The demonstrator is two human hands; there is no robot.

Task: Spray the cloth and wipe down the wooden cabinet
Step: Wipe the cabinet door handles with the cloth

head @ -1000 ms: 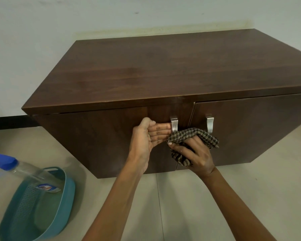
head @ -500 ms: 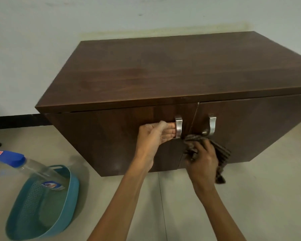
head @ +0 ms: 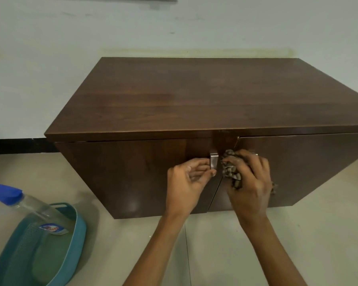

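So I've got the left hand (head: 185,181) curled on the door handle (head: 214,161), right hand (head: 251,184) gripping the bunched cloth (head: 230,172) against the cabinet (head: 194,100).

Dark wood cabinet (head: 194,104), smooth with a soft sheen; its handle (head: 214,161) is brushed metal. The cloth (head: 230,172) looks coarse and woven. On the smooth tiled floor (head: 298,234), a matt plastic basket (head: 80,228) and a clear plastic bottle (head: 35,205).

Beige floor (head: 318,234) carries wooden cabinet (head: 194,96) at ctr & teal basket (head: 81,228) front-left, well apart.
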